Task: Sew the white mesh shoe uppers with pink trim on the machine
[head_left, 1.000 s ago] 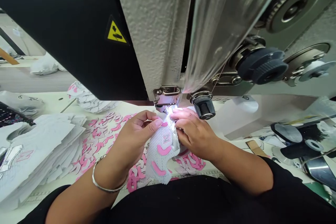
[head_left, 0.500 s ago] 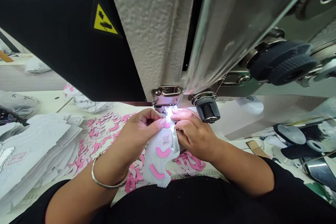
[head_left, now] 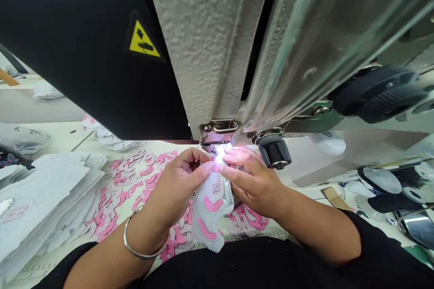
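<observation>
A white mesh shoe upper piece [head_left: 203, 207] with a grey-and-pink N and curved pink patches [head_left: 213, 205] lies under the lit needle area of a sewing machine [head_left: 219, 132]. My left hand [head_left: 183, 178], wearing a bangle, pinches a small pink patch [head_left: 216, 168] between thumb and index finger at the mesh, just before the needle. From the other side, my right hand [head_left: 256, 176] grips the mesh piece's edge. One of its fingertips touches the small pink patch, another rests closer to the needle, and its thumb is hidden.
Loose pink and pale curved pieces [head_left: 142, 176] are scattered left of the hands, with another heap [head_left: 249, 219] below the right hand. Stacked white mesh pieces [head_left: 50, 189] stand at far left. A black knob [head_left: 274, 151] hangs close above my right hand. Thread spools [head_left: 389, 203] sit at right.
My right hand's fingers have uncurled, and one now reaches left to the small pink patch. My left hand keeps its pinch. The whole view has shifted slightly.
</observation>
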The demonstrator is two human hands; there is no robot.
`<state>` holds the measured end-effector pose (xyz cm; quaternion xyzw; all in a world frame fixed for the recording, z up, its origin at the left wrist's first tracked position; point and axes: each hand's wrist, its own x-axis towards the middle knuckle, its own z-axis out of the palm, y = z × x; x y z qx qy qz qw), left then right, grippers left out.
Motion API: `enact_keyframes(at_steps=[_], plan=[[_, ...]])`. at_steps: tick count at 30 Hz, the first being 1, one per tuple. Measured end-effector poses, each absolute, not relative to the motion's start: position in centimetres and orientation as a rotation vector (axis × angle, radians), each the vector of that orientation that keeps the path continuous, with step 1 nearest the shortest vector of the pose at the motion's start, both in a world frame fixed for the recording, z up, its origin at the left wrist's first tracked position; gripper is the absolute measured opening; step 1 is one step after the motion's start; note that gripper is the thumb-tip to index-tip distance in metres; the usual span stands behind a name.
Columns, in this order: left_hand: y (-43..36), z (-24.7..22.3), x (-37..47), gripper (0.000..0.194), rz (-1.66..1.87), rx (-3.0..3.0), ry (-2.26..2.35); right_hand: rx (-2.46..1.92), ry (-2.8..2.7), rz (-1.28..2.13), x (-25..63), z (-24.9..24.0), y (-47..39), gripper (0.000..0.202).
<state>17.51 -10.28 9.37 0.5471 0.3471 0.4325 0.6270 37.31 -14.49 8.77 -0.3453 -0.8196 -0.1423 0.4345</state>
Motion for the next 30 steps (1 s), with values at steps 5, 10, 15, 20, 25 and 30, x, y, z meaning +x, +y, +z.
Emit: enact_keyframes(at_steps=[5,10,15,20,25,30], plan=[[-10.7,9.2,17.7,0.015,1.041,1.217,0.785,-0.873,-2.039,-0.37,37.3,8.7,-14.5,0.025],[-10.8,9.4,17.9,0.016,1.017,1.23,0.784,-0.879,-2.005,-0.416,37.1,8.9,-14.4,0.024],[-10.8,9.7,18.2,0.016,1.01,1.229,0.814,-0.924,-2.027,-0.457,37.1,8.8,-14.6,0.026],[-10.9,10.1,18.3,0.016,0.99,1.257,0.882,-0.956,-2.031,-0.483,37.1,8.4,-15.0,0.028],[-10.9,10.5,18.6,0.017,0.978,1.34,0.969,-1.004,-2.051,-0.463,37.3,8.3,-15.2,0.029],[-10.5,10.8,19.0,0.024,0.986,1.434,1.078,-1.011,-2.056,-0.45,37.3,8.3,-15.3,0.025]])
